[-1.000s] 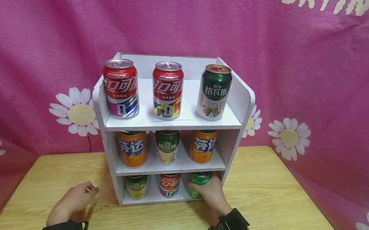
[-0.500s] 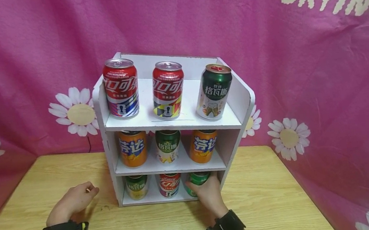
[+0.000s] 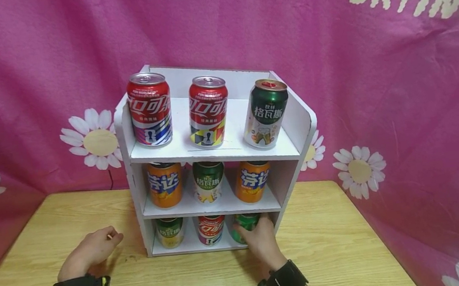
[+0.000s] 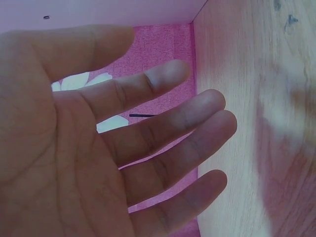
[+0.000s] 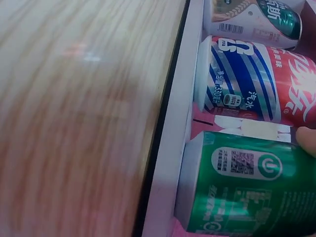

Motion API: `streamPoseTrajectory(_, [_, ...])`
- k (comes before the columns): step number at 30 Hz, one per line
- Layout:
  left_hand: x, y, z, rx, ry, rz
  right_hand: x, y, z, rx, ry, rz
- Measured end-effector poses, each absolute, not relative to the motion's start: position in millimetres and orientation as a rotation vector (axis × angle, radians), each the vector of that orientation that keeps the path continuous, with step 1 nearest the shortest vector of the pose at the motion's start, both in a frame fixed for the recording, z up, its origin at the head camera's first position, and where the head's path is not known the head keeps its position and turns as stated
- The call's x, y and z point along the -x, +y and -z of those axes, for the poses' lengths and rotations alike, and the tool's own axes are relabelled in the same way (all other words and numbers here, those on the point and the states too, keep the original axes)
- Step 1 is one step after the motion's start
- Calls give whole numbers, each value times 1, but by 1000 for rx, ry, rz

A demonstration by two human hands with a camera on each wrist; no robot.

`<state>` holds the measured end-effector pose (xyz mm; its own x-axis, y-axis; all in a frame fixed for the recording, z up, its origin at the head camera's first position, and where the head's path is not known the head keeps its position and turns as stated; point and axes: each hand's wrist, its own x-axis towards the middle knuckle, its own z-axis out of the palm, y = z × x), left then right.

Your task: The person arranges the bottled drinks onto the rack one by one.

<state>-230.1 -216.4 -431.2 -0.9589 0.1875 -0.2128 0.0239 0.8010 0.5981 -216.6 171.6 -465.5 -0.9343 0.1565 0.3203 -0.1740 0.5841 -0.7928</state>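
On the bottom shelf at the right, my right hand holds a green soda can, thumb across its left front and fingers round its right side, partly hidden. The right wrist view shows the upright green can's printed side with a QR code and a thumb tip against it. Beside it stand a red cola can and a green-and-yellow kvass can. My left hand rests at the table left of the shelf; in the left wrist view its relaxed fingers hold nothing.
The white three-tier shelf stands on a wooden table. Its middle tier bears two orange soda cans flanking a kvass can. On top are two red cola cans and a kvass can. A pink curtain hangs behind.
The green can has shifted slightly left and back on the bottom shelf, with my right hand following it. My left hand stays put.
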Motion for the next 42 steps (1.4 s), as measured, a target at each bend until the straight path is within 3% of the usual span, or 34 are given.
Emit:
streamPoseTrajectory(11, [229, -216, 432, -160, 2725, -908, 219, 170, 471, -48, -2453, -1107])
streamPoseTrajectory(42, [229, -217, 432, -198, 2738, -928, 217, 179, 457, -102, -2630, -1238])
